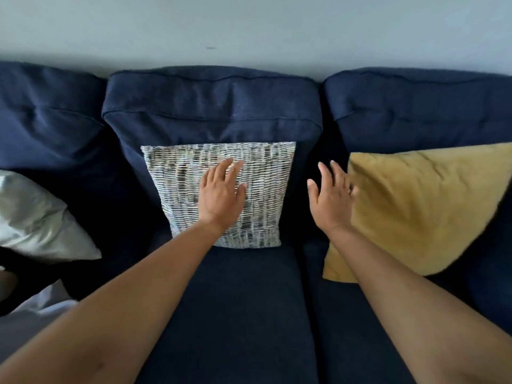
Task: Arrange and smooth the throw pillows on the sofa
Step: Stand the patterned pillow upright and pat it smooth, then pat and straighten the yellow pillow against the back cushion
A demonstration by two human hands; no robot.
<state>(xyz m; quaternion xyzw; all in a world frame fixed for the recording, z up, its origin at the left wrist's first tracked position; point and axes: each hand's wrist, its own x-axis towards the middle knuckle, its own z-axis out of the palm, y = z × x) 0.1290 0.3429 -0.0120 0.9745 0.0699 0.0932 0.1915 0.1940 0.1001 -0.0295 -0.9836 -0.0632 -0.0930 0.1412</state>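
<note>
Woven black-and-white pillow (249, 167): upright, square-on, leaning against the middle back cushion (213, 106) of the navy sofa (238, 300), lower edge resting on the middle seat cushion at its rear edge.

Left hand (221, 194): laid flat on the face of the woven pillow, slightly left of its centre. Fingers (225, 169) extended and close together, pointing toward the pillow's top edge; thumb spread to the right. Nothing gripped; palm against the fabric.

Right hand (333, 198): open, fingers extended and slightly fanned, thumb out to the left. Positioned over the gap between the middle and right back cushions, in front of the left edge of the mustard pillow (415, 206). Nothing held. Contact between the outer fingers and the mustard pillow: cannot be told.

Mustard pillow: on the right seat cushion, rotated so that one corner points down toward the front edge of the seat, upper part leaning against the right back cushion (415, 106). Separated from the woven pillow by a strip of bare navy upholstery.

Pale grey-white pillow (36, 217): at the left end of the sofa, crumpled, partly cut off by the frame edge, well apart from the woven pillow.

Light grey wall (249, 23): directly behind the back cushions.
</note>
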